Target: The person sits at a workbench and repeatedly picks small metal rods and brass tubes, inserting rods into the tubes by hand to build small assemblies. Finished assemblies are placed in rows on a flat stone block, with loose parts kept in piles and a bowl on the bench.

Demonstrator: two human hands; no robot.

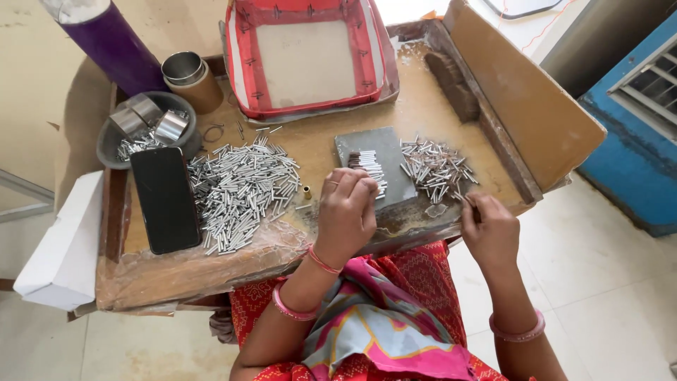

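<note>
floor: pale tiled floor [613,282], lit by soft daylight
bench: worn wooden bench [176,271] with a raised cardboard side [522,92]
right side: blue cabinet [635,141] with a slatted vent, perhaps a cooler
left side: white box [60,247] at the bench edge

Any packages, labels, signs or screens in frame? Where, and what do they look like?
Black rectangular phone: flat on the wooden tray's left side, beside the big pile of small metal tubes; screen dark.
White rectangular cardboard box: at the tray's left edge, plain.
No signs or labels can be made out.
</note>
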